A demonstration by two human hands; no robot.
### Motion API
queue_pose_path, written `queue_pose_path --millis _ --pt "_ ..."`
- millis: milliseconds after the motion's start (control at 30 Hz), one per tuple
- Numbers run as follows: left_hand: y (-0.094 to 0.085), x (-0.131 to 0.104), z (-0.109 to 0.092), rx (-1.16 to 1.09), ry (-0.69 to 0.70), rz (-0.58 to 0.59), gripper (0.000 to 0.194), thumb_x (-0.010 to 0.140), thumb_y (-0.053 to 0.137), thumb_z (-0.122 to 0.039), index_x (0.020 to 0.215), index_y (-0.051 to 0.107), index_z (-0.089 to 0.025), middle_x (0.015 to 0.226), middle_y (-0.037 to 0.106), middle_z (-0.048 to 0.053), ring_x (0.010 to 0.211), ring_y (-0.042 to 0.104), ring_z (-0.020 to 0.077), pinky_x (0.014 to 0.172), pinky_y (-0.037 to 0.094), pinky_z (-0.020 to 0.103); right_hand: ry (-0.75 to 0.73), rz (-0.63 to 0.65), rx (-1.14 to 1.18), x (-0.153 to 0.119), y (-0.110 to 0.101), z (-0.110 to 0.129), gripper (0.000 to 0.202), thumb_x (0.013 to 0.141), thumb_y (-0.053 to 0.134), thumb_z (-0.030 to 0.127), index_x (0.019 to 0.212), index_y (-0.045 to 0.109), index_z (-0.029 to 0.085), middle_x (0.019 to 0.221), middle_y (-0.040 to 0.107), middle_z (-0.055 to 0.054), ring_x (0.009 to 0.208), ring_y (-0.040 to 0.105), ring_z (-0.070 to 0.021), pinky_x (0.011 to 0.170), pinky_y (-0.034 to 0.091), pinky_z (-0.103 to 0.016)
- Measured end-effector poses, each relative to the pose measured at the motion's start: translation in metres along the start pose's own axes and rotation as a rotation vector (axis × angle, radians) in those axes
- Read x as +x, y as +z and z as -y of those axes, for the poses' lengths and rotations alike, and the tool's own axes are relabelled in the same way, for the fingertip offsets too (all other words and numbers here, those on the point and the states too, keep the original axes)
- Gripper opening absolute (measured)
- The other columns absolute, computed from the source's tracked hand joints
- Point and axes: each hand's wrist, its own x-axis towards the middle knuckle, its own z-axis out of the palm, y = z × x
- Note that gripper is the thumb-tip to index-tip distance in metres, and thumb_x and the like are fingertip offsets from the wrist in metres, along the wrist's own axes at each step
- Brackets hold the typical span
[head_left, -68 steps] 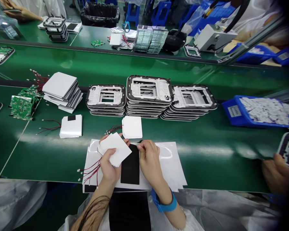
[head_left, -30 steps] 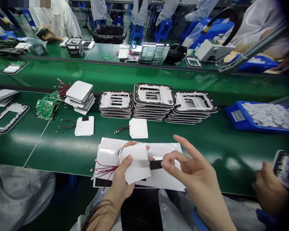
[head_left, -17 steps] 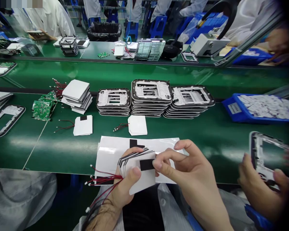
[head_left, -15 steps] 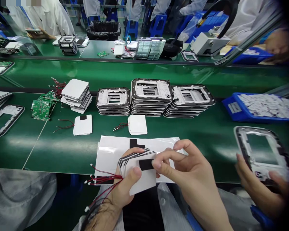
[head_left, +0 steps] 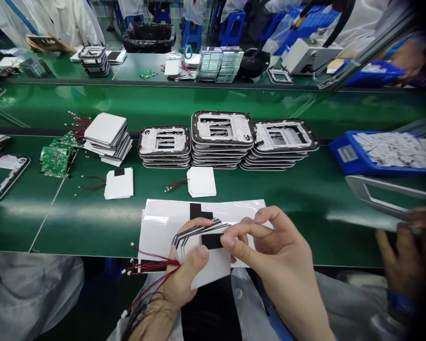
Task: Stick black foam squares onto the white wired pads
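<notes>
Tape [head_left: 210,241] lies on the front battery cell [head_left: 216,272], unreleased by the pinching right hand [head_left: 282,263]. Left hand [head_left: 183,282] grips the fanned stack [head_left: 183,242].

Holds a fan of thin white pads [head_left: 215,270] in the left hand [head_left: 190,265], dark along their far edges, tilted, raised over the near edge of the desk [head_left: 287,237]. Trails dark red wires [head_left: 156,263] with small white plugs from the pads' left side, some slanting past that near edge. Shows a black strip [head_left: 211,241] across the front pad's far right part, right end between the fingers of the right hand [head_left: 277,255]. Has glossy white sheets [head_left: 163,218] below, flat along the desk's near edge, partly hidden, with black pieces at their far side.
</notes>
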Motion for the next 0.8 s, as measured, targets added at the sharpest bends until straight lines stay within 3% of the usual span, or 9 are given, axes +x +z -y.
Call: queue_pose_path --millis 367,533,800 --pt "-0.0029 0.0015 0.0037 0.046 0.062 -0.077 0.034 0.075 0.074 -0.039 0.105 0.068 -0.024 0.1 0.074 0.005 0.089 0.069 0.0281 0.077 0.056 0.039 -0.047 0.024 -0.048 0.0014 -0.0025 -0.0014 0.037 0.073 0.078 0.031 0.079 0.042 0.032 0.065 0.071 0.0 0.056 0.056 -0.0212 0.052 0.046 -0.038" --pt "-0.0057 0.0013 0.0046 0.022 0.076 -0.039 0.03 0.078 0.072 -0.036 0.106 0.068 -0.026 0.098 0.074 0.004 0.084 0.07 0.0256 0.07 0.056 0.035 -0.055 0.008 -0.057 0.0032 -0.0012 -0.004 0.038 0.071 0.079 0.032 0.078 0.042 0.032 0.064 0.07 0.001 0.058 0.057 -0.0227 0.056 0.047 -0.041" --pt "-0.0071 0.0026 0.0047 0.018 0.062 -0.045 0.028 0.078 0.072 -0.033 0.105 0.068 -0.027 0.093 0.073 0.002 0.086 0.069 0.0229 0.074 0.055 0.031 -0.066 0.044 -0.074 0.004 -0.003 -0.0067 0.035 0.074 0.077 0.029 0.079 0.042 0.033 0.067 0.071 0.0 0.057 0.058 -0.0229 0.06 0.05 -0.044"
